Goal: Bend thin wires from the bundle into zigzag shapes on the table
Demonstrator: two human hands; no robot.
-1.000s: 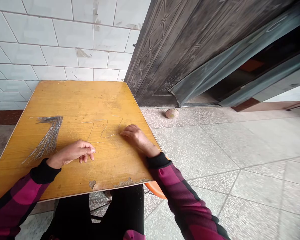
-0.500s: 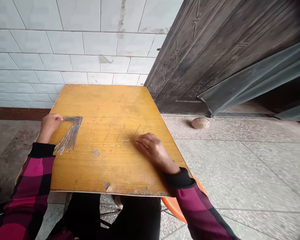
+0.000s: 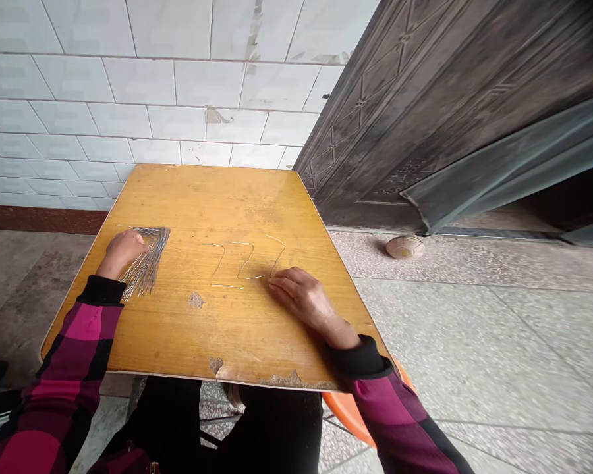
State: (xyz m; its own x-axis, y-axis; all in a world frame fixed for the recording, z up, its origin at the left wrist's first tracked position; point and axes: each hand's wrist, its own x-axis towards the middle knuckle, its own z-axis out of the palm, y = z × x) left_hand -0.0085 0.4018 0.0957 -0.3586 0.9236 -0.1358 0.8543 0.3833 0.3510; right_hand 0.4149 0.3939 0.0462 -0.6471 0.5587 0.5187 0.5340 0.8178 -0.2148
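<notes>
A fanned bundle of thin grey wires [image 3: 159, 247], bent at the top, lies on the left of the wooden table [image 3: 202, 201]. Over its left side, my left hand [image 3: 123, 252] is closed with its fingertips among the wires; exactly how many it pinches is hidden. Three bent wires stand apart in a row: a left one [image 3: 221, 258], a middle one [image 3: 250, 257] and a right one [image 3: 279, 253]. My right hand [image 3: 301, 295] rests on the table, fingers together, its fingertips at the lower end of the right wire.
The yellow tabletop has chipped patches [image 3: 196, 299] and a worn front edge [image 3: 291, 380]. Behind it rises a white tiled wall [image 3: 178, 118]. To the right are a dark carved door [image 3: 375, 131], a grey curtain [image 3: 514, 158], a ball [image 3: 405, 247] and an orange stool [image 3: 350, 415].
My left hand has moved right and slightly down, from the end of the bundle onto its wires. My right hand stays by the right wire. The view has shifted slightly.
</notes>
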